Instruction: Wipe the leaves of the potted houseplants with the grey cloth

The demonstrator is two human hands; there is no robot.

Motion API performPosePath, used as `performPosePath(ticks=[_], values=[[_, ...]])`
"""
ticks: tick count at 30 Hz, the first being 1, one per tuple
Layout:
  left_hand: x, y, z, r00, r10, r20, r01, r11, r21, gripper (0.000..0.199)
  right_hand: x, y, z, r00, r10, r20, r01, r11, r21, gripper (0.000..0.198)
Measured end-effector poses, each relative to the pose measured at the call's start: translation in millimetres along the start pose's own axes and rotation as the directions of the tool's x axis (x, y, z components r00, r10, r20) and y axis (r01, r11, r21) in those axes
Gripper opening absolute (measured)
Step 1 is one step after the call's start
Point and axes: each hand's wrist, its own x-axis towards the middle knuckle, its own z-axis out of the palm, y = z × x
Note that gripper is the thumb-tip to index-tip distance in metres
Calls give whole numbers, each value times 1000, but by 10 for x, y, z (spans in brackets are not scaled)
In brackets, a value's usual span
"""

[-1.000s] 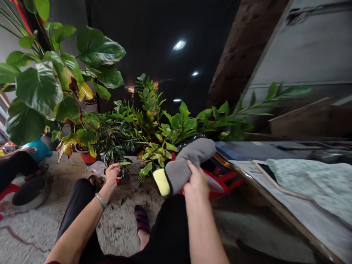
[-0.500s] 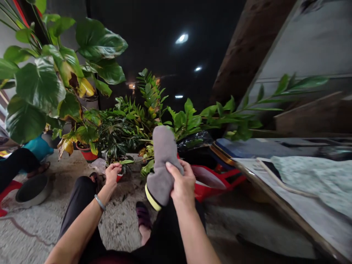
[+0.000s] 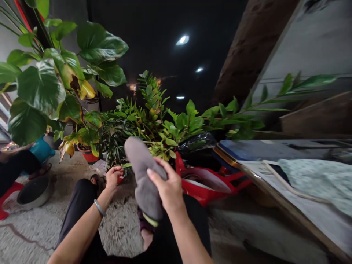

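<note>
One grey fabric item, gripped by the right hand, has swung leftward.

Narrow passage exists between left hand and gray fabric item; plants obstruct forward movement, red bag rightward.

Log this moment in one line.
left hand: at green leaf, grip unclear | right hand: holding grey cloth item | red bag: open
</note>
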Motion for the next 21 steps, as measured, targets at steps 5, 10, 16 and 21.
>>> performPosePath(ticks=[5, 10, 16, 21], values=[[-60, 84, 53, 1000, -26, -9, 25, 998, -56, 20, 627, 267, 448, 997, -16, -81, 16, 1000, -9, 45], [-96, 119, -65, 999, -4, 49, 6, 999, -48, 17, -21, 613, 365, 988, 101, 118, -92, 992, -87, 36], [-99, 17, -21, 995, -60, 75, 63, 997, -47, 20, -95, 39, 79, 996, -47, 74, 52, 997, -62, 40], [110, 127, -184, 998, -49, -43, 50, 999, 10, 22, 503, 129, 576, 995, -95, -15, 95, 995, -32, 45]])
